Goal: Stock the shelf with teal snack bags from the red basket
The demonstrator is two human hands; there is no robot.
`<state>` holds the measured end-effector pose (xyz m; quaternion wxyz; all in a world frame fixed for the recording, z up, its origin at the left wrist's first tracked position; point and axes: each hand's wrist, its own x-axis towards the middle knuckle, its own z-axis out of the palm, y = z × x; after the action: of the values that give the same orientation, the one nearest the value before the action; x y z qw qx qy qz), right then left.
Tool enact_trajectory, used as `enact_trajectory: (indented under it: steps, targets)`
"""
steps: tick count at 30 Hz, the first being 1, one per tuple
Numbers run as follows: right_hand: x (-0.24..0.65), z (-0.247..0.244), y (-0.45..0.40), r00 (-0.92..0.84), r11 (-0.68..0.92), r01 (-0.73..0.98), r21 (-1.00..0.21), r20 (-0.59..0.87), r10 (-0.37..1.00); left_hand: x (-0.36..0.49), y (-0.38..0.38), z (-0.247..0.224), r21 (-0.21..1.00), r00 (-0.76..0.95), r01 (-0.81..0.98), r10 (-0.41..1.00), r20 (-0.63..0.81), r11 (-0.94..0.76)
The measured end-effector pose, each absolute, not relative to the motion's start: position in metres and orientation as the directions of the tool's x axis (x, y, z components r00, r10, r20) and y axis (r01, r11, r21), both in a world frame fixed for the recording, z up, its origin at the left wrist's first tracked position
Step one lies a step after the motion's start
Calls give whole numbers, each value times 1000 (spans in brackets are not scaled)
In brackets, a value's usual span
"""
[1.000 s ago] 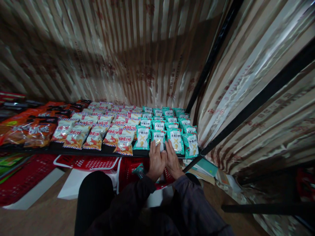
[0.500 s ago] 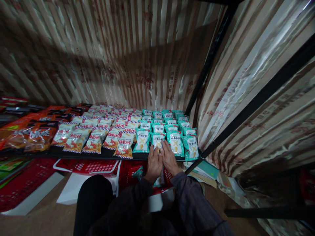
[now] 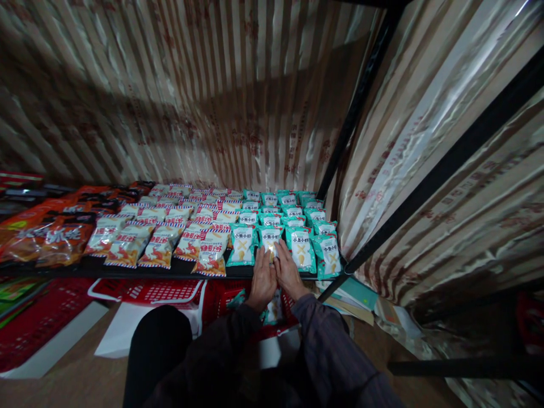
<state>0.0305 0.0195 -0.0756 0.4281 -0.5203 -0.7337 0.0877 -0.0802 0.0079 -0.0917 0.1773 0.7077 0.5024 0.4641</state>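
Note:
My left hand and my right hand lie side by side on the front of a green-and-white snack bag in the front row of a shelf. The fingers of both are stretched out, and they rest on the bag's lower part, hiding some of it. To its left stands a matching green snack bag; to its right are two more, the nearer one close to my right fingers. Behind them, several more green bags stand in rows.
Left along the black shelf are white-and-orange snack bags and orange bags. Beneath the shelf sit red baskets, one with green bags. A black post slants on the right, before striped curtains.
The view has shifted slightly. Both hands stay on the same green bag, with the right fingers drawn a little closer together over its lower front.

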Motion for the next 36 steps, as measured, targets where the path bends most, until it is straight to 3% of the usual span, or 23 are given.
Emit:
enact_trajectory:
  steps: [4,17,27,36]
  targets:
    - [29,-80,22,-99,426,733,-531,536,838,-82,10,-97,661,126,582,856,501,-473]
    - [30,-86,20,-77,405,769,-494,557,827,-83,8,-92,637,203,612,872,445,-468]
    - [32,-89,18,-103,418,772,-479,555,826,-81,5,-93,598,171,656,863,476,-460]
    - [43,-85,3,-124,404,853,-330,625,771,-79,0,-94,531,160,701,831,533,-475]
